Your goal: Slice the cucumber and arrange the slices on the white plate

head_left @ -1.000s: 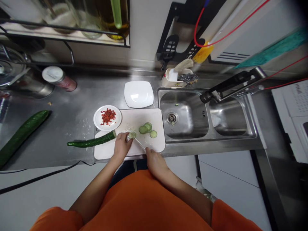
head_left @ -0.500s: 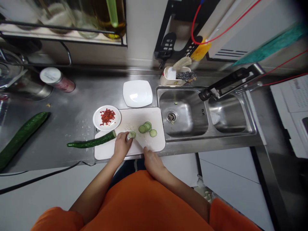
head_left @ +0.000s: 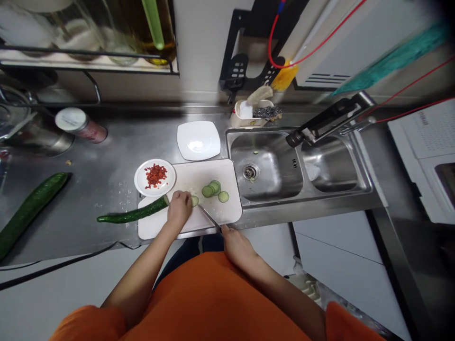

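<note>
My right hand (head_left: 239,244) grips a kitchen knife (head_left: 210,218), whose blade slants up and left over the white cutting board (head_left: 159,227). My left hand (head_left: 179,208) is closed over the board, its curled fingers at a pale cucumber slice (head_left: 195,201) near the knife's tip. How much cucumber lies under those fingers is hidden. Just left of that hand, a long cut cucumber (head_left: 133,214) lies partly on the board, its thin end over the counter. Several overlapping cucumber slices (head_left: 208,191) and a single slice (head_left: 223,196) rest on the board's right half.
A round plate (head_left: 141,189) of chopped red pieces overlaps the board's corner. Behind the board is a white square plate (head_left: 199,140). The double sink (head_left: 273,166) borders it on the right. A whole cucumber (head_left: 35,206) and a red canister (head_left: 93,131) stand out at left.
My right hand has drawn the knife right and toward me, away from the slice. My left hand has turned palm-down beside the slice. The whole view has shifted slightly.
</note>
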Available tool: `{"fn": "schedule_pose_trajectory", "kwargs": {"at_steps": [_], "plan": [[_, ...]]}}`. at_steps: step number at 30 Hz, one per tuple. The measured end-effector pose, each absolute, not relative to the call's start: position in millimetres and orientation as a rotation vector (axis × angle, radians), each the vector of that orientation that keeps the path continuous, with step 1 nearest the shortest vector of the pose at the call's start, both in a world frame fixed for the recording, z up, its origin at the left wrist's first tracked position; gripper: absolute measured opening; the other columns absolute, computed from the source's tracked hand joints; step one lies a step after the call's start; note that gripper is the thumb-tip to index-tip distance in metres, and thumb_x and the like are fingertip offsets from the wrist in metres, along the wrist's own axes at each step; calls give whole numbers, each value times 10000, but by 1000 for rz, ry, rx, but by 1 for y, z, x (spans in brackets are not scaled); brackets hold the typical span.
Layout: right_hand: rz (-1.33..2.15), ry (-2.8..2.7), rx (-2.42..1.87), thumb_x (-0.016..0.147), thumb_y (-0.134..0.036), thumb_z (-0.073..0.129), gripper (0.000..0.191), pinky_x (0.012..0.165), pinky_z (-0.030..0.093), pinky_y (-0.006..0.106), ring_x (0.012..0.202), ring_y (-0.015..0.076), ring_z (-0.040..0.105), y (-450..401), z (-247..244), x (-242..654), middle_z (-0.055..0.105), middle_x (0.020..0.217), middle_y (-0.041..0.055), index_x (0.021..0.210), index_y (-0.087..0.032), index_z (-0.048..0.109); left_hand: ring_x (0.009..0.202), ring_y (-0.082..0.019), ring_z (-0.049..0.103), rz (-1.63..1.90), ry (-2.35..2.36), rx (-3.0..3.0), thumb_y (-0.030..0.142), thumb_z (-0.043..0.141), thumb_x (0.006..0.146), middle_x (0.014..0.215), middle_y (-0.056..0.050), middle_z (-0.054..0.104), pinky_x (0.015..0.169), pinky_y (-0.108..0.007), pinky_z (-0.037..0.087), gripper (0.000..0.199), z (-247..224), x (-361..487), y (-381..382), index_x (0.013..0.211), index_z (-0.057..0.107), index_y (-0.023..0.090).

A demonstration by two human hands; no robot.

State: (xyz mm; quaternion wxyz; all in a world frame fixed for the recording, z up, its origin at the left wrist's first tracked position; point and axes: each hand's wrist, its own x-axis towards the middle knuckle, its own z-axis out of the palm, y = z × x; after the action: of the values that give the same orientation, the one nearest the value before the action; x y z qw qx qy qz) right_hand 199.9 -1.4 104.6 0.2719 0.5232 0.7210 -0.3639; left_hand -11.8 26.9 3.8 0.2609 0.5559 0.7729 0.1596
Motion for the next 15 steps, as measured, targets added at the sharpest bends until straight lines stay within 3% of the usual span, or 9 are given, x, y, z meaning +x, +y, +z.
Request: {"fn": "schedule_pose_trajectory", "kwargs": {"at_steps": [6,12,15], "plan": [[-985,1946,1417,804,13,348,354,666,372,258,862,201,632,4,107,202,677,927,106,1059,-152,530,740,-202,600,138,2006,1562,217,469,802,790,-65,662,680,-282,417,175,25,-23,43,820,643,204],[-975,1981,1435,831,-14,339,315,661,376,261,844,208,634,8,102,210,681,914,102,1036,-154,532,729,-221,611,-12,2149,1590,243,438,834,822,-96,683,623,-278,378,244,44,-42,63,931,658,202],[-969,1975,1431,836,-24,336,312,656,377,263,838,212,636,9,101,213,682,909,106,1044,-149,532,736,-200,600,-32,2059,1649,254,466,814,839,-70,677,606,-261,369,205,44,-41,63,881,657,223]]}}
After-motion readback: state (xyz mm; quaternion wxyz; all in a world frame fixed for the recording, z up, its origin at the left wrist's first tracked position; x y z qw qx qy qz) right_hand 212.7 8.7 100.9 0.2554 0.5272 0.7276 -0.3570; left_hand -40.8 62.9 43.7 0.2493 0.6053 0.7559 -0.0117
